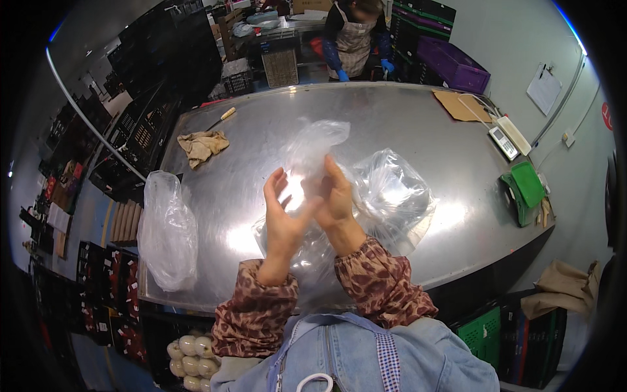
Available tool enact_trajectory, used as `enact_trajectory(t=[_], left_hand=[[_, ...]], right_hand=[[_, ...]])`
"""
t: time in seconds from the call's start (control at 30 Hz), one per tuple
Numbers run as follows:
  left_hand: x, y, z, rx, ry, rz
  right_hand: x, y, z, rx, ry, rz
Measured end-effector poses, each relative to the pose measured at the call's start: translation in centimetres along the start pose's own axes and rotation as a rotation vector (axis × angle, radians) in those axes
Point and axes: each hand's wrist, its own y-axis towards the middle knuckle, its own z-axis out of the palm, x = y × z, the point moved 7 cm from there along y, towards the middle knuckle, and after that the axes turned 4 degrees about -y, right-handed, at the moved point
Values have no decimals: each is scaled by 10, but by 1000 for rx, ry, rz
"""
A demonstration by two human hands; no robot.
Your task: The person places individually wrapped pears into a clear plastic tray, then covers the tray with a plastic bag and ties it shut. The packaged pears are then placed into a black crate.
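My left hand [288, 223] is raised over a stainless-steel table [220, 196], fingers apart, with nothing visible in it. Close beside it, my right hand [339, 203] points away from me, thumb up; motion blur and the hand itself hide its fingers. Just past the fingertips is a blurred clear plastic bag [318, 139], partly raised. I cannot tell whether the right hand grips it. More clear plastic bags [392, 179] lie crumpled to the right of my right hand, spreading beneath my wrists. Another bundle of clear plastic bags [167, 230] rests at the table's left edge.
A tan cloth [203, 147] and a light-handled tool [227, 114] lie back left. At right are a keypad device [503, 143], a green-topped device [526, 183] and cardboard [458, 105]. A gloved person [357, 41] stands beyond the table. Packed round produce [193, 360] sits below left.
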Motion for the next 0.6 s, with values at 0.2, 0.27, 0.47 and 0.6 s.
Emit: enact_trajectory(t=[0.2,0.27,0.47,0.6], left_hand=[[-13,10,3,236,-366,-161],[-28,13,-2,163,-346,-80],[-54,17,10,524,-560,-162],[-43,13,44,819,-224,-15]], right_hand=[[-35,-38,25,96,-66,333],[-28,-49,45,276,-86,531],[116,-104,134,915,-1167,-544],[100,-116,153,1281,-1967,-1156]])
